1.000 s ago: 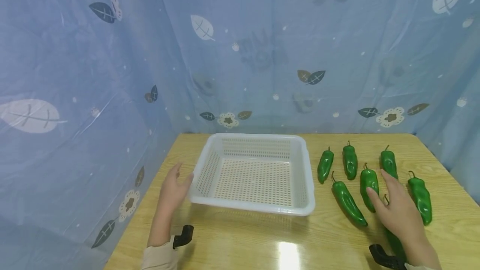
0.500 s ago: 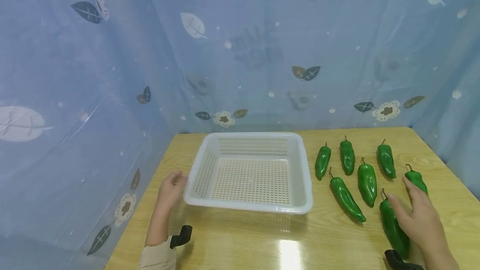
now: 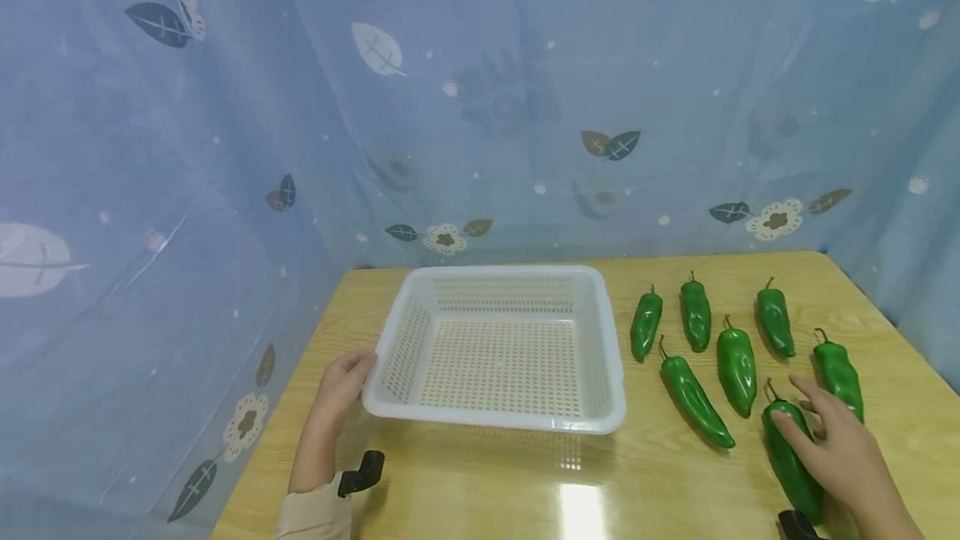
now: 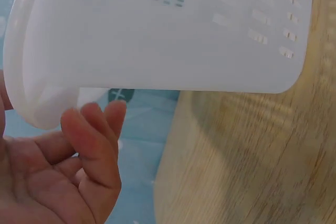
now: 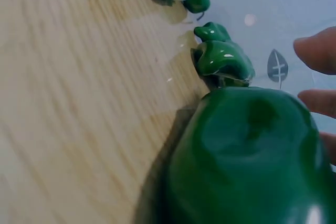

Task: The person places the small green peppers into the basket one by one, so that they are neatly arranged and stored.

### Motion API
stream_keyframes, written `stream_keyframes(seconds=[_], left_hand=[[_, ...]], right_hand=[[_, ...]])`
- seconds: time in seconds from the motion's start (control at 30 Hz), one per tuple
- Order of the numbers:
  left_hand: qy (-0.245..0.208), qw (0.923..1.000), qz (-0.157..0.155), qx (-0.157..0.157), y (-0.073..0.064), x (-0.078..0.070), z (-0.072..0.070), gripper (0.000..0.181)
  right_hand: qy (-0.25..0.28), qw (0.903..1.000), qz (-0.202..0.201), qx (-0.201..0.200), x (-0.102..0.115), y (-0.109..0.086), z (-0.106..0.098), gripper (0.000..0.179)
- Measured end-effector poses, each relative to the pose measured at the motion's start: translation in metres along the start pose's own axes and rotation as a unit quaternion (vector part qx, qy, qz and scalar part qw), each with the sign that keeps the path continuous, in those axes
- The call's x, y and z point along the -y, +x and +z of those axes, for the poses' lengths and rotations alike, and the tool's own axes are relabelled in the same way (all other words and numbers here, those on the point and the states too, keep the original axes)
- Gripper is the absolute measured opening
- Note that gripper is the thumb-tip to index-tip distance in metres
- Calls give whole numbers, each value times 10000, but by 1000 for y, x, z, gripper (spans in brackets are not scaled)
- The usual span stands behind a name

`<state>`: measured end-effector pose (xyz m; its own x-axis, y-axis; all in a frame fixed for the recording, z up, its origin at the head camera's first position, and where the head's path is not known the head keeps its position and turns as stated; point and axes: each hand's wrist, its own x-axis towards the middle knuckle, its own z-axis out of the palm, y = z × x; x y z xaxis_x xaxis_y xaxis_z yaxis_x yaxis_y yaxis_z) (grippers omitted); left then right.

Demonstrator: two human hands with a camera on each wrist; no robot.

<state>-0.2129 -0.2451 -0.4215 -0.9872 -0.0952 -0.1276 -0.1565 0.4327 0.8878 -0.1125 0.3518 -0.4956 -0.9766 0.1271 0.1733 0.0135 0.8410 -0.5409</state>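
My left hand [image 3: 343, 386] is at the left rim of a white plastic basket [image 3: 491, 417]. In the left wrist view its fingers [image 4: 94, 145] curl below the basket's rim [image 4: 16, 51], and the thumb lies on the rim's other side, so the hand holds it. My right hand [image 3: 832, 444] is over the nearest green pepper [image 3: 787, 463], with thumb and fingers spread and partly covering it. In the right wrist view that pepper [image 5: 247, 156] fills the foreground, and the fingertips [image 5: 317, 51] stand apart from it.
Several more green peppers lie loose on the wooden table [image 3: 465, 490], among them a long one [image 3: 696, 402] and a pepper [image 3: 838, 373] at the right. A blue patterned curtain [image 3: 480, 107] hangs behind and along the left side.
My left hand has closed in on the basket's rim. My right hand has moved right and towards me, over the nearest pepper. The view has shifted slightly.
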Motion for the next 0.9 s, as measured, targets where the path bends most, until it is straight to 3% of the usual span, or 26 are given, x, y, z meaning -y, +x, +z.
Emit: stream_keyframes(seconds=[0.2,0.53,0.9], left_hand=[[-261,9995,-48,152,3,1,1,41],[-505,9980,35,373,10,2,1,42],[-773,9966,45,283,19,7,8,41]], right_hand=[[-295,9994,91,135,-1,2,5,66],[-327,9980,218,489,-5,3,11,72],[-323,9979,214,517,-5,5,15,77]])
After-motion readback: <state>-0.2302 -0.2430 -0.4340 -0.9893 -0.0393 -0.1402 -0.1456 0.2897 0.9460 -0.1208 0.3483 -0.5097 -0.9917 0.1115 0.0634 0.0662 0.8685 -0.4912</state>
